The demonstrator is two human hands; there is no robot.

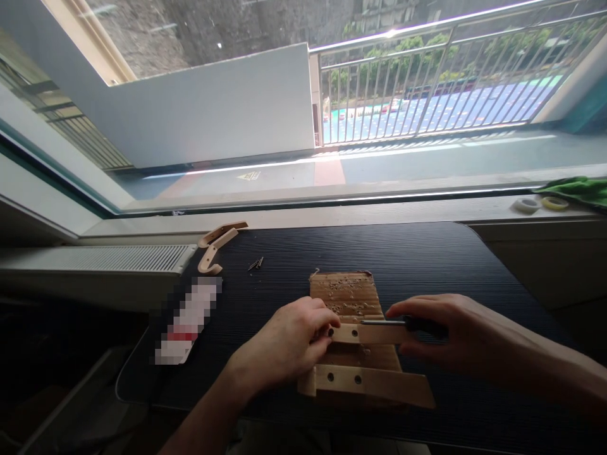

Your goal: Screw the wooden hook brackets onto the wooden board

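A piece of brown corrugated cardboard (344, 292), pitted with small holes, lies on the dark table. Across it rests a wooden hook (379, 335) with two dark spots like screw heads or holes. My left hand (294, 328) is closed around that hook's left end, its fingertips partly hiding it. In my right hand (441, 322) is a screwdriver (386, 323), its thin metal shaft pointing left just above the hook. Nearer me, a second wooden hook (379, 385) lies on the cardboard, also with two round dark spots.
Two more wooden hooks (214, 254) sit at the table's far left corner. Several screws (257, 263) lie beside them. A blurred pale object (190, 322) is at the left. Tape rolls (554, 203) and a green cloth (581, 189) rest on the windowsill (294, 215) behind the table.
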